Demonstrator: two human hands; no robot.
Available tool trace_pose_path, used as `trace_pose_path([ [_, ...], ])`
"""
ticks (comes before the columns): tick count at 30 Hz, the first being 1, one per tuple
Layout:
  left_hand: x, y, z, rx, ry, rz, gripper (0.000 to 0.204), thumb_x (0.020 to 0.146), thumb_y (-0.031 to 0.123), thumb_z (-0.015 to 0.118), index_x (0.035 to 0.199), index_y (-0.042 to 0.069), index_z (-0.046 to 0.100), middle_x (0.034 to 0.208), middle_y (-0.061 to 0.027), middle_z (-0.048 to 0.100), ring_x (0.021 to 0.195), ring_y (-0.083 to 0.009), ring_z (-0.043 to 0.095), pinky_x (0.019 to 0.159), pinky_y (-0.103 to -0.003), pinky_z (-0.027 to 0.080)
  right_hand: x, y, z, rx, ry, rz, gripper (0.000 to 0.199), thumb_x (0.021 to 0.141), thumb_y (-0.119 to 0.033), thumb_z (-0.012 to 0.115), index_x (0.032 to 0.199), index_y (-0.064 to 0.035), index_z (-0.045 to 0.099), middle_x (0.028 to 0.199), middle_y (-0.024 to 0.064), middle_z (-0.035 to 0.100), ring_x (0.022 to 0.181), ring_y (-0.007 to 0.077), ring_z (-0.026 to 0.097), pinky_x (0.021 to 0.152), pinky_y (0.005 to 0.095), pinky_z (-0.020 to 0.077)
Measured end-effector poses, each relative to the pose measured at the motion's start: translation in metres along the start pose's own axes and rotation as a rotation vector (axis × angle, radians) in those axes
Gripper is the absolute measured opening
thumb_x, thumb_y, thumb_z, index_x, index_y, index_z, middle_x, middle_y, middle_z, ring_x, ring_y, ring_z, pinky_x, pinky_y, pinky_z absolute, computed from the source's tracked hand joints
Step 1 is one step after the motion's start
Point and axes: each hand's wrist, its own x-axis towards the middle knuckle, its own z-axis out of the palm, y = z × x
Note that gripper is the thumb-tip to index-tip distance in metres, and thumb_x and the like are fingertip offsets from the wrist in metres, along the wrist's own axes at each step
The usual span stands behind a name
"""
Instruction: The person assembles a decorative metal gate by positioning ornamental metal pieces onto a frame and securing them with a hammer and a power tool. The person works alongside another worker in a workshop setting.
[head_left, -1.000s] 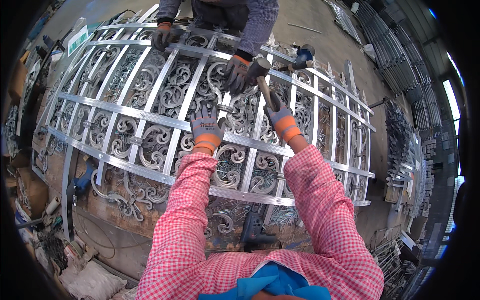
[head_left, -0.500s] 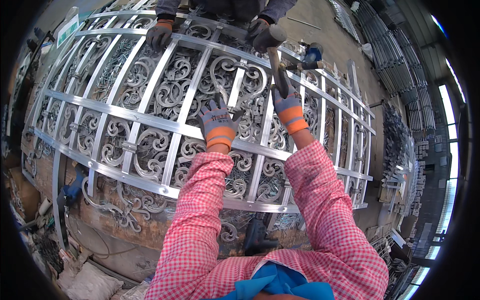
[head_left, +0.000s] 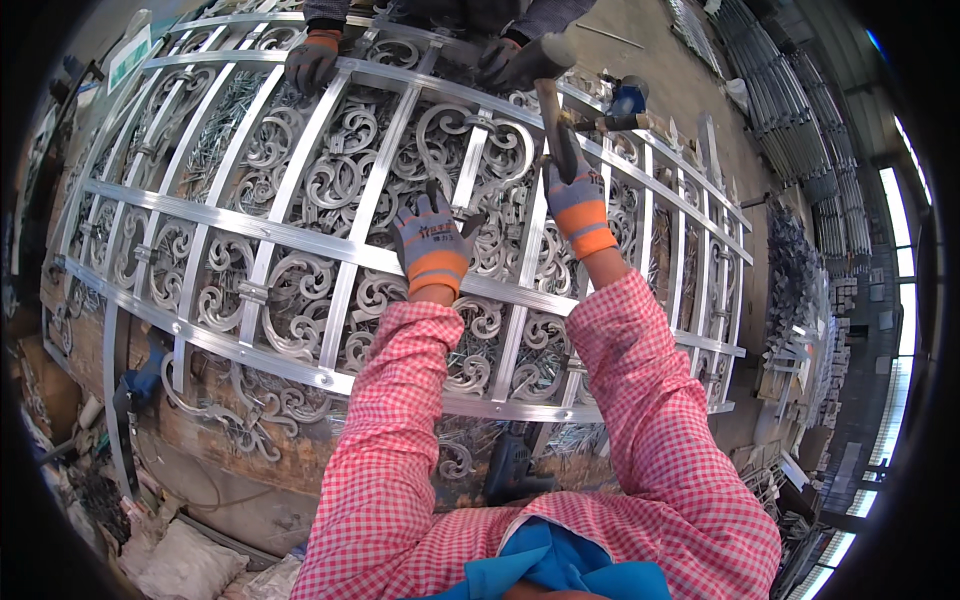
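Observation:
A silver metal railing panel lies across the workbench, its bars filled with scroll ornaments. My left hand, in a grey and orange glove, rests on the panel with its fingers spread, beside a short upright bar. Gloved the same way, my right hand is closed round the handle of a mallet. The mallet's dark head is up, beyond my hand and above the panel's far rail.
Across the panel a co-worker's gloved hand touches the far rail; their other hand is partly behind the mallet head. A power drill lies at the bench's near edge. Loose scrolls and screws lie about. Bundled bars stand right.
The mallet head has risen slightly. My left hand stays in place on the panel. The co-worker's hand near the mallet has shifted a little left.

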Motion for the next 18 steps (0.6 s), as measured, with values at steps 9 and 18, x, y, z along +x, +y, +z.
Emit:
trace_pose_path([
  [9,0.001,0.003,-0.009,0.045,-0.096,0.007,0.085,0.076,0.062,0.067,0.137,0.007,0.047,0.125,-0.0132,0.054,0.109,-0.0352,0.053,0.096,-0.046,0.040,-0.019,-0.008,0.019,-0.071,-0.305,0.413,0.061,0.086,-0.037,0.060,0.141,-0.0162,0.042,0.097,0.0300,0.065,0.091,0.0464,0.063,0.079,0.0491,0.0516],
  [18,-0.002,0.001,-0.008,0.058,-0.089,-0.009,0.083,0.076,0.061,0.068,0.136,0.007,0.048,0.126,-0.0136,0.052,0.112,-0.0362,0.051,0.098,-0.047,0.038,-0.026,-0.002,0.016,-0.107,-0.071,0.080,0.053,0.090,-0.027,0.056,0.141,-0.0158,0.043,0.102,0.0236,0.067,0.094,0.0416,0.064,0.082,0.0453,0.0512],
])
